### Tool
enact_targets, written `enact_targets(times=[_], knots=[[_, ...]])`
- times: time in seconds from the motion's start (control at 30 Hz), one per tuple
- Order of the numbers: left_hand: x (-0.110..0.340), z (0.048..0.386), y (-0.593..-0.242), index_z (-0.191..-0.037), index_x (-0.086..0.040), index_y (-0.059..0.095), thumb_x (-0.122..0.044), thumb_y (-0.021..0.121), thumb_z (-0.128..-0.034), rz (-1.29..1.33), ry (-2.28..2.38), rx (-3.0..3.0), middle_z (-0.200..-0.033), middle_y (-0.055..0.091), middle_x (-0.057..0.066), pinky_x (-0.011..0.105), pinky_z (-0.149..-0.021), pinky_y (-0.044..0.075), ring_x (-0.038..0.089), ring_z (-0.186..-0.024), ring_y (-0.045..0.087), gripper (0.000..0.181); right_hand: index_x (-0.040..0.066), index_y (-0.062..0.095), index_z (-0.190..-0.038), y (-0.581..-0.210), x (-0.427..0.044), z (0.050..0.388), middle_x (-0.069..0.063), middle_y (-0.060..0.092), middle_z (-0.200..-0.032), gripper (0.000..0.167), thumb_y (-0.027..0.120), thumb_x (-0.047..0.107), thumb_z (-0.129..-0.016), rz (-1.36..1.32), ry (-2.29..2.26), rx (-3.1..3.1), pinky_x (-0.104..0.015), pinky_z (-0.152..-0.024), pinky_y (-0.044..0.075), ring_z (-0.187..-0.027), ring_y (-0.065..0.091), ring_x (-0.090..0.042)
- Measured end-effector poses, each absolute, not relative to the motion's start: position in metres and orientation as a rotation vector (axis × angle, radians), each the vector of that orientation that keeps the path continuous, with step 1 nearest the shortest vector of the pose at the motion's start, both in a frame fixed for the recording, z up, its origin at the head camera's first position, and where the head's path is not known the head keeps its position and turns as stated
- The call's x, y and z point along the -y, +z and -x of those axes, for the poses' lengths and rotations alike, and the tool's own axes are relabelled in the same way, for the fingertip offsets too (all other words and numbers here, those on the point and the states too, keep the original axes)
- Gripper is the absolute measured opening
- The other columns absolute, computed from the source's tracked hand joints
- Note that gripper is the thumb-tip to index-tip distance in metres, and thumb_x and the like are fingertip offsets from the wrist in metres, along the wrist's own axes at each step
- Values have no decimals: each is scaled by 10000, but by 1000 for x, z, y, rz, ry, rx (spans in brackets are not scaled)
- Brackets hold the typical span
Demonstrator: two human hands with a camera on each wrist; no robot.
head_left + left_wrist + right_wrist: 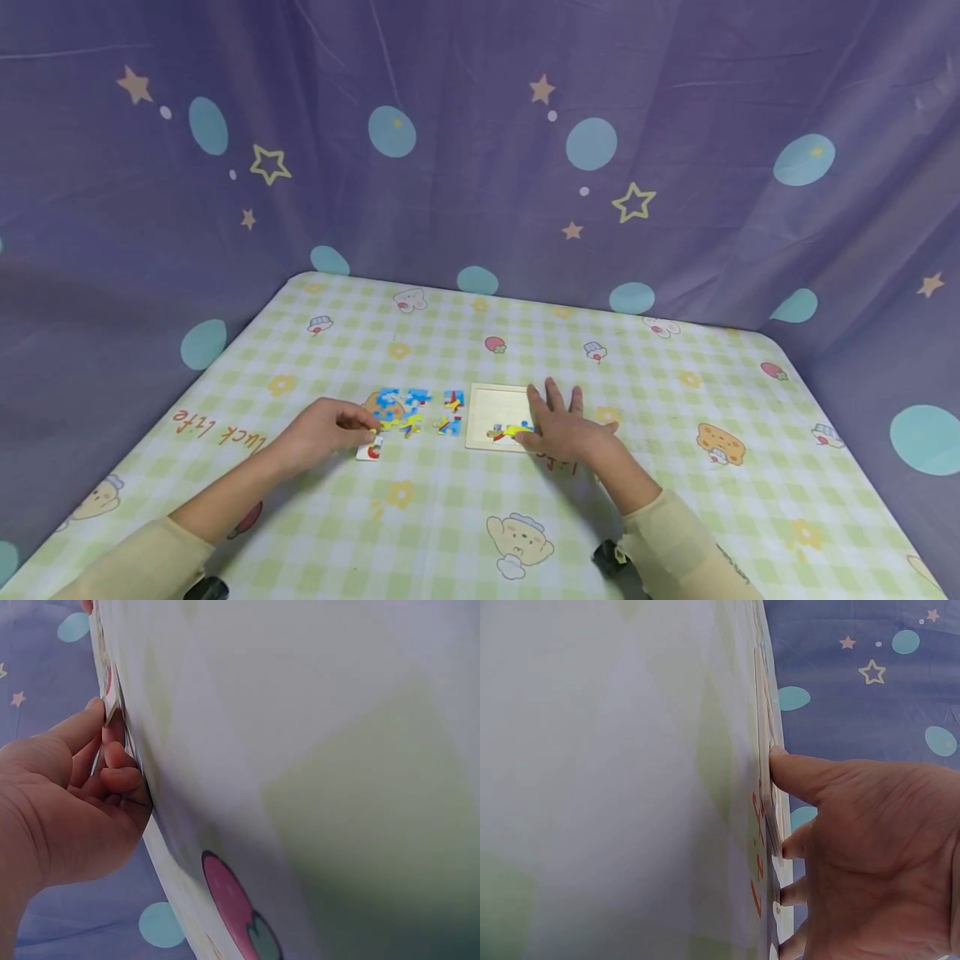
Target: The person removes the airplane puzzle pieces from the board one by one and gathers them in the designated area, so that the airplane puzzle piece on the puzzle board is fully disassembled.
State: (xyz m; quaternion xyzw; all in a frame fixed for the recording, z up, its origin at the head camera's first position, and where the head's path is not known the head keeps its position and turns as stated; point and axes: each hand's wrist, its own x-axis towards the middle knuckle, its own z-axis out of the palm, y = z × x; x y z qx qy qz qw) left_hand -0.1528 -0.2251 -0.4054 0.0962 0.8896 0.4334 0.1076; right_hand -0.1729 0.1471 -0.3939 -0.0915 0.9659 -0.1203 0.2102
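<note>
At the left of the puzzle pieces, my left hand (330,432) pinches a jigsaw piece (369,453) with white and red on it, between thumb and fingers. The left wrist view shows the thin edge of that piece (112,711) at the thumb tip. My right hand (564,427) rests with spread fingers on the right part of a shallow wooden puzzle tray (487,400). Inside the tray, along its near side, lies a yellow, red and blue section of puzzle (510,431), partly hidden by the right thumb.
Several blue and yellow jigsaw pieces (401,408) lie in a cluster left of the tray. Between them and the tray are a few others, including a blue and red piece (454,401). A checked cloth (442,525) covers the table; a purple curtain (480,167) hangs behind.
</note>
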Motion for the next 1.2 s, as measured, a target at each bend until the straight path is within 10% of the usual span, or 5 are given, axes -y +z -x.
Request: enact_targets(times=[1.2], knots=[[179,159,-393,-1039,-119,765,-278,701,-972,-321,1343,-2646,-995,695,0,329,-602,467,186,-706,547,184,245,71,-1644,-396,-151,173,-108,-79,-1687,751,453,504,-1052,306,-306,-2696,-923,-856,95,-1488,-75,-500]])
